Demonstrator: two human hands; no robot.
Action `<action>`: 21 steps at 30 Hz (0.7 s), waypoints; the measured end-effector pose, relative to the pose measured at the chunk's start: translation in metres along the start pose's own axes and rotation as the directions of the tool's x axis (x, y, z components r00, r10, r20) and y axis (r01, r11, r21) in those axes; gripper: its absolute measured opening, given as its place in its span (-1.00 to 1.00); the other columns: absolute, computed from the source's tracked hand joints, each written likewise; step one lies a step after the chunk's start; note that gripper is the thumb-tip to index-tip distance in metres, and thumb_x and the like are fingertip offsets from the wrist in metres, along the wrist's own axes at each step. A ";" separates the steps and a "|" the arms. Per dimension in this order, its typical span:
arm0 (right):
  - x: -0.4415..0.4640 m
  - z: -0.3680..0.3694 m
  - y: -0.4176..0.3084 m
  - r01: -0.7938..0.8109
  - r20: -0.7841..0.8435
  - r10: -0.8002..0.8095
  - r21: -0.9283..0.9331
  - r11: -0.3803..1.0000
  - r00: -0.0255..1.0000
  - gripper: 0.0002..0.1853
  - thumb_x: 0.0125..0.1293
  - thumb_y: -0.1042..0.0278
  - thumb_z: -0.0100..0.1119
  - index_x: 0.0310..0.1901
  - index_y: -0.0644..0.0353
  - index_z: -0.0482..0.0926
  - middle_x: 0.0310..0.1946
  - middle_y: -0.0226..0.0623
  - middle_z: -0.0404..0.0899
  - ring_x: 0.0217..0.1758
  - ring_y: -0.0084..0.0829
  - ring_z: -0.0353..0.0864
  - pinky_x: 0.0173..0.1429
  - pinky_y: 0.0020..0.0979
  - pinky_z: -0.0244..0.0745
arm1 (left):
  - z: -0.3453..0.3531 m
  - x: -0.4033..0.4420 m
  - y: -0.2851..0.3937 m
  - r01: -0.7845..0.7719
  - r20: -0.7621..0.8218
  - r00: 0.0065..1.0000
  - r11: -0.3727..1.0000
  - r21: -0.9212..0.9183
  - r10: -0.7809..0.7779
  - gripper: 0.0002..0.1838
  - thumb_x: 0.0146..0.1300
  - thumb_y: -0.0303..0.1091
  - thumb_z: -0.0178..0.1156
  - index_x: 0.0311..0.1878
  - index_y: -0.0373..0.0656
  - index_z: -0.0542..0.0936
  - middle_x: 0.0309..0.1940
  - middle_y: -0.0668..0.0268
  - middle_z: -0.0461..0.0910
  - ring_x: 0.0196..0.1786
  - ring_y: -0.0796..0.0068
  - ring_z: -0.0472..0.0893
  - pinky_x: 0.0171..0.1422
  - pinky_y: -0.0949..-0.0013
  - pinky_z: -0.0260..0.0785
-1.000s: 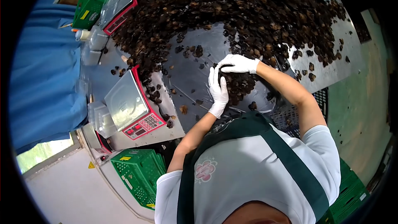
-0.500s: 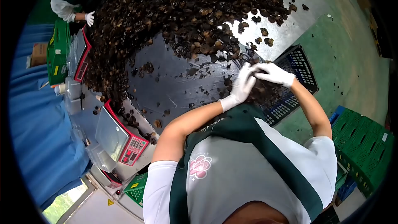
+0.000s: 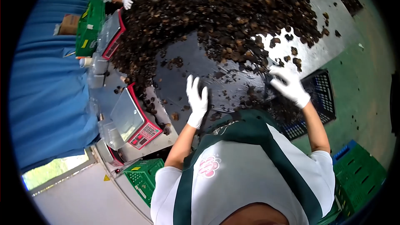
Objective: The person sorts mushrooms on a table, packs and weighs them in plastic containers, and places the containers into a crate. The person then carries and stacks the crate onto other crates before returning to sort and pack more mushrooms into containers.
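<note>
Holding left hand (image 3: 196,101) and right hand (image 3: 291,88) spread, apparently empty; dark pieces (image 3: 229,12) are lying across table (image 3: 343,33) and in crate (image 3: 329,96). Cupping low should be spilling fewer.

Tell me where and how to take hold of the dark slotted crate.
The dark slotted crate is probably best gripped by the rim of its outer wall, coming from the person's right, over the green floor. That wall stands exposed, and its slots may give fingers purchase; the opposite side sits close by the table.
</note>
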State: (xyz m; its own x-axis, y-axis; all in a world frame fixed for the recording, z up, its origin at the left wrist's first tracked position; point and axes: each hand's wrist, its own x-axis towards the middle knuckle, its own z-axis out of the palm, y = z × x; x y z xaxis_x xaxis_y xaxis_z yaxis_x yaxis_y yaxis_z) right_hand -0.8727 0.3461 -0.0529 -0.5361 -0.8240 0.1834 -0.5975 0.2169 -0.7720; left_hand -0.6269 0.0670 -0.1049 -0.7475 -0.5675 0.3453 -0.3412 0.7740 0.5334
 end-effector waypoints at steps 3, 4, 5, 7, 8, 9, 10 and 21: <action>-0.012 0.060 -0.006 0.229 0.218 -0.210 -0.064 0.971 0.953 -0.54 0.17 0.16 0.28 0.04 0.22 0.51 0.15 -0.05 0.43 0.24 -0.05 0.38 0.31 -0.16 0.29 | -0.023 -0.051 -0.055 0.231 -0.045 0.973 0.952 0.202 -0.227 -0.29 0.19 -0.21 0.24 0.35 -0.29 0.23 0.43 -0.09 0.02 0.45 -0.08 0.06 0.50 0.05 -0.11; -0.018 0.079 -0.003 0.292 0.311 -0.239 -0.136 0.947 0.920 -0.50 0.16 0.11 0.28 0.07 0.22 0.50 0.20 -0.02 0.37 0.29 -0.02 0.32 0.36 -0.13 0.24 | -0.026 -0.063 -0.069 0.286 -0.044 0.958 0.924 0.253 -0.284 -0.21 0.19 -0.13 0.25 0.39 -0.27 0.16 0.45 -0.10 -0.04 0.48 -0.08 -0.01 0.51 0.01 -0.19; -0.023 0.096 0.003 0.339 0.341 -0.258 -0.206 0.918 0.904 -0.47 0.16 0.08 0.27 0.08 0.23 0.49 0.22 0.00 0.33 0.32 0.00 0.26 0.39 -0.11 0.19 | -0.029 -0.064 -0.074 0.306 -0.022 0.949 0.903 0.301 -0.314 -0.18 0.20 -0.07 0.23 0.41 -0.26 0.12 0.46 -0.10 -0.08 0.49 -0.09 -0.04 0.52 -0.02 -0.22; -0.026 0.119 0.014 0.392 0.358 -0.293 -0.246 0.887 0.887 -0.42 0.17 0.03 0.24 0.13 0.26 0.44 0.26 0.06 0.27 0.37 0.05 0.17 0.44 -0.08 0.10 | -0.029 -0.059 -0.078 0.335 0.019 0.930 0.870 0.362 -0.366 -0.13 0.22 0.04 0.18 0.44 -0.23 0.06 0.47 -0.11 -0.12 0.51 -0.09 -0.10 0.52 -0.06 -0.27; -0.019 0.125 0.012 0.402 0.367 -0.300 -0.243 0.883 0.880 -0.42 0.17 0.03 0.24 0.13 0.26 0.44 0.26 0.06 0.27 0.37 0.05 0.17 0.44 -0.08 0.10 | -0.027 -0.048 -0.081 0.341 0.040 0.923 0.861 0.377 -0.383 -0.11 0.23 0.09 0.16 0.45 -0.23 0.04 0.47 -0.12 -0.14 0.51 -0.09 -0.12 0.52 -0.08 -0.30; -0.011 0.133 0.008 0.370 0.344 -0.279 -0.232 0.900 0.896 -0.41 0.17 0.05 0.24 0.14 0.27 0.42 0.27 0.08 0.25 0.38 0.06 0.16 0.44 -0.07 0.09 | -0.023 -0.036 -0.085 0.344 0.039 0.921 0.855 0.389 -0.388 -0.10 0.23 0.11 0.14 0.45 -0.22 0.03 0.47 -0.13 -0.14 0.51 -0.09 -0.12 0.52 -0.08 -0.31; -0.002 0.140 0.002 0.336 0.322 -0.257 -0.221 0.916 0.911 -0.40 0.17 0.06 0.25 0.16 0.29 0.40 0.28 0.10 0.22 0.39 0.07 0.15 0.45 -0.07 0.08 | -0.020 -0.019 -0.087 0.340 0.026 0.925 0.859 0.382 -0.378 -0.09 0.22 0.13 0.14 0.45 -0.23 0.03 0.47 -0.13 -0.14 0.51 -0.10 -0.11 0.52 -0.09 -0.28; 0.137 0.206 -0.019 0.083 0.097 -0.062 -0.229 0.970 0.993 -0.18 0.13 -0.05 0.26 0.28 0.34 0.22 0.35 0.23 0.06 0.24 0.15 0.29 0.32 -0.07 0.23 | 0.030 0.121 -0.138 -0.018 0.189 0.982 0.971 0.238 -0.028 -0.19 0.20 0.08 0.19 0.41 -0.16 0.18 0.43 -0.07 0.05 0.48 -0.03 0.04 0.52 0.01 -0.19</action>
State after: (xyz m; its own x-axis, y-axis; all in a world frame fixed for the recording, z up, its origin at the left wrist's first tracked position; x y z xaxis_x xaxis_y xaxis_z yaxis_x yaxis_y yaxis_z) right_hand -0.8120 0.1217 -0.1389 -0.4377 -0.8827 0.1708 -0.7605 0.2622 -0.5941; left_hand -0.6876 -0.1004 -0.1605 -0.8317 -0.5257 0.1785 -0.4534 0.8287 0.3283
